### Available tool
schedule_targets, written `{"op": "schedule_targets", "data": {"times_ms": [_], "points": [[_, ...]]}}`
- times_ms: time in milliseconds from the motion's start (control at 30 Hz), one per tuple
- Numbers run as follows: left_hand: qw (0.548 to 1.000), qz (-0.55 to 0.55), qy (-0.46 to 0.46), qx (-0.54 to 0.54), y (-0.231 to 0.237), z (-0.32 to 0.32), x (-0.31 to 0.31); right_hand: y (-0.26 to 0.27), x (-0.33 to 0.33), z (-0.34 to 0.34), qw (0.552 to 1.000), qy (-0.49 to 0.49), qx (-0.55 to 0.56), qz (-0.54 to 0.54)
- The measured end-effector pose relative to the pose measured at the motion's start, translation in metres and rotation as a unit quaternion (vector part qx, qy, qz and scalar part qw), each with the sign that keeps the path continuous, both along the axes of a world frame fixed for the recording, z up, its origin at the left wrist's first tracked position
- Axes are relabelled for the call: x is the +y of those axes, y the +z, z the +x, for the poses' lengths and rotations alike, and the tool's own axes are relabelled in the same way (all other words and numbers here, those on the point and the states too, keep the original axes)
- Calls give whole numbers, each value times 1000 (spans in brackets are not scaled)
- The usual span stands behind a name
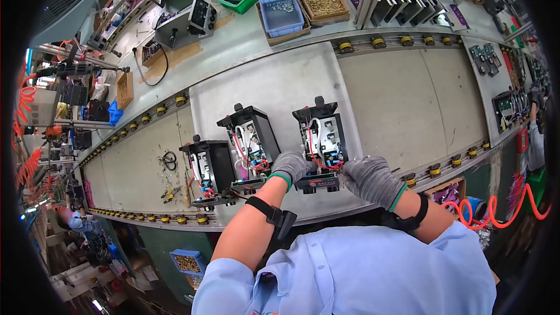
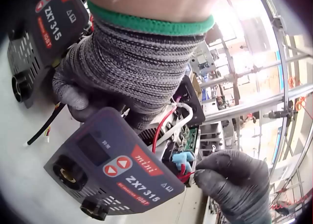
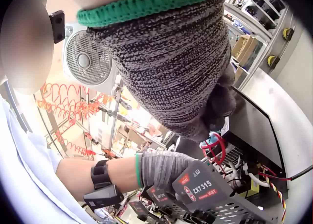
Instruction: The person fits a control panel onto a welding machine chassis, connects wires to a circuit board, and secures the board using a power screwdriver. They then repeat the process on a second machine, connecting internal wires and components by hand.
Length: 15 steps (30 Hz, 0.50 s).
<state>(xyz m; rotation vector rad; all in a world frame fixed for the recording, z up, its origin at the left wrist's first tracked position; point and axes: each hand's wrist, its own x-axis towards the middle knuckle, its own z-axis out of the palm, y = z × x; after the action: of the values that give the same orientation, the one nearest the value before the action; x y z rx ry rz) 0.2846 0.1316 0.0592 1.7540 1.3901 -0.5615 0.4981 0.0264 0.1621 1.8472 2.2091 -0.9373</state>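
wires (image 2: 184,176) behind the front panel (image 2: 117,158) are being pinched by the right hand (image 1: 373,181); left hand (image 1: 292,167) is lying behind it, grip hidden.

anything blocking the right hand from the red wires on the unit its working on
Nothing visible does. In the left wrist view, the right hand has its fingertips at the red wires, by the blue connector behind the front panel. The left hand is toward the panel's other side.
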Motion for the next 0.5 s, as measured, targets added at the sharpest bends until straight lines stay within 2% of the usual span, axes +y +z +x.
{"op": "schedule_targets", "data": {"times_ms": [133, 200, 233, 267, 300, 333, 367, 400, 433, 500], "points": [[999, 7, 43, -9, 21, 3, -8, -57, -29, 7, 996, -67, -19, -63], [998, 12, 62, -23, 11, -1, -17, -77, -35, 6, 979, -188, 59, 56], [996, 17, 82, -37, 8, -2, -21, -77, -35, 5, 979, -190, 59, 55], [996, 24, 77, -48, 5, -5, -25, -77, -33, 2, 921, -310, 234, -40], [996, 23, 75, -48, 5, -7, -29, -74, -32, -3, 810, -412, 396, -132], [989, 58, 104, -92, 5, -10, -35, -72, -31, -7, 809, -414, 395, -132], [978, 92, 131, -136, 5, -12, -40, -70, -33, -12, 755, -451, 443, -175], [950, 15, 229, -210, 3, -13, -44, -69, -34, -13, 695, -482, 488, -216], [950, 14, 228, -212, 2, -14, -50, -70, -35, -11, 695, -484, 486, -215], [903, -13, 308, -300, 10, -13, -57, -72, -34, -7, 758, -395, 464, -234]]}}
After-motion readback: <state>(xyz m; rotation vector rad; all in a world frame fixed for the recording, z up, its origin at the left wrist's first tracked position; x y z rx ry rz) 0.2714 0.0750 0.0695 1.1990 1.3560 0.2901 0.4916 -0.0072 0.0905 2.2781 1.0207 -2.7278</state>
